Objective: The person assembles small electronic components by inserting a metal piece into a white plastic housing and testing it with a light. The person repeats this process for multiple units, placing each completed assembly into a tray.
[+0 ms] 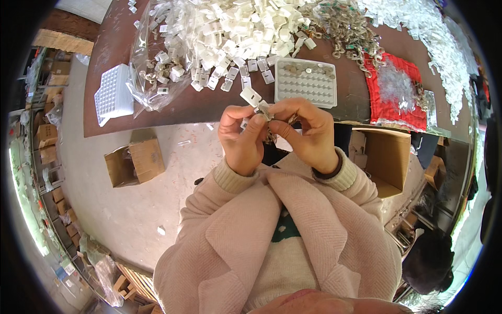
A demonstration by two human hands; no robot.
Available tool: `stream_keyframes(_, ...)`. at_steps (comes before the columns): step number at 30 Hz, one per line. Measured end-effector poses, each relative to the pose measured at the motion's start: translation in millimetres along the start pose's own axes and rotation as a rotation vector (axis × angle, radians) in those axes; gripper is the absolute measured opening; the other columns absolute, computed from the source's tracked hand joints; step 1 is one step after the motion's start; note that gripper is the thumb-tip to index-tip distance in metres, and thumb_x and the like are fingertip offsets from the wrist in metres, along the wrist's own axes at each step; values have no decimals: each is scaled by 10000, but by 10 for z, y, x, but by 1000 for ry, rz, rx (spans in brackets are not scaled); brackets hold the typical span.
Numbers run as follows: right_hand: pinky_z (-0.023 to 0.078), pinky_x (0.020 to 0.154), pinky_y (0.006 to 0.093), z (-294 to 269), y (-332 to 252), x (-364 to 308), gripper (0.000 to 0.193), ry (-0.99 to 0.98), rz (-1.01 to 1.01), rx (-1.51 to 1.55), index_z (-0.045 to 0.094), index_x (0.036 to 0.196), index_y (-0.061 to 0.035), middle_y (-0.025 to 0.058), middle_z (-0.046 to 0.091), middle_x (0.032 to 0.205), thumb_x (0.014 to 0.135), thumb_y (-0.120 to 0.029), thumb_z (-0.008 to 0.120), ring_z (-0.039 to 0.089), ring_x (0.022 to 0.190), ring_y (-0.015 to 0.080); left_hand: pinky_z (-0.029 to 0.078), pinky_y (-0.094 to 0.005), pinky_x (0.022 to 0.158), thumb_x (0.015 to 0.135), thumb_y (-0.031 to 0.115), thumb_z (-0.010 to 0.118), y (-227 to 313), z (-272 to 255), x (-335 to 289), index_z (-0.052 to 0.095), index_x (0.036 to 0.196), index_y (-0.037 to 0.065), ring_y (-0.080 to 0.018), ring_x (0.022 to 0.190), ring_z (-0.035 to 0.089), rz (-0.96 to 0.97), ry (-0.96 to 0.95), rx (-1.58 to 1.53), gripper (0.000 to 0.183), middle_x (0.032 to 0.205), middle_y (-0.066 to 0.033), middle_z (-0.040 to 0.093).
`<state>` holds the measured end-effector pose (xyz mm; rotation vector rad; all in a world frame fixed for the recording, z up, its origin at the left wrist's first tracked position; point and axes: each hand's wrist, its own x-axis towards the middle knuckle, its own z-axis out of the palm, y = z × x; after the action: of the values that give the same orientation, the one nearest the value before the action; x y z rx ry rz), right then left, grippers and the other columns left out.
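Note:
Over the table's near edge my two hands meet, fingertips almost touching. My left hand (241,140) is closed in a pinch on a small white plastic piece (250,96) with a slot in it, which points up and away from me. My right hand (311,137) is closed too, thumb and forefinger at the lower end of that piece. Small translucent brownish pieces (293,119) show between its fingers; their exact kind is hidden. Just beyond my hands lies a heap of like white plastic pieces (235,31), partly on a clear plastic bag (140,78).
A clear compartment tray (306,93) with small round discs lies beyond my right hand. Stacked white dimpled trays (114,94) are at left. Brownish clips (348,31), a red cloth (392,107) and clear pieces (418,26) lie right. Cardboard boxes (146,159) (389,157) stand below.

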<state>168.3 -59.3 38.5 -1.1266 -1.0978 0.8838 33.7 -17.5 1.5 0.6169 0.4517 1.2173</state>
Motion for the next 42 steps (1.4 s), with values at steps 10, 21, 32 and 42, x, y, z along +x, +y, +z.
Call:
stream_keyframes(10, 543, 647, 339, -429, -24, 226, 257, 97, -150, -669, 721, 1078, -70, 129, 697, 956, 831, 0, 710, 684, 756, 273, 312, -181, 466, 952, 16, 639, -111, -68, 123, 594, 1068, 71, -53, 566, 456, -112, 44, 174, 135, 956, -129, 706)
stream_keyframes(21, 534, 641, 380, -479, 370, 535, 165, 113, -182, -1184, 696, 1033, -128, 75, 677, 907, 880, -85, 654, 672, 767, 291, 288, -184, 458, 961, 30, 631, -85, -167, 204, 602, 1078, 76, -58, 545, 416, -151, -2, 128, 129, 1007, -184, 720)
stream_keyframes(32, 531, 628, 355, -154, -89, 309, 229, -55, -373, -719, 716, 1014, -65, 84, 639, 898, 801, 18, 729, 651, 734, 267, 308, -195, 472, 947, 12, 650, -45, -121, 218, 634, 1066, 67, -64, 555, 429, -158, -26, 21, 133, 885, -62, 671)
stream_keyframes(42, 548, 710, 349, -153, -101, 297, 342, -46, -509, -798, 712, 1038, -50, 88, 684, 955, 704, 19, 687, 679, 836, 262, 337, -193, 485, 928, -14, 665, 21, -64, 187, 653, 1055, 51, -58, 577, 458, -217, -25, 49, 143, 861, -15, 639)
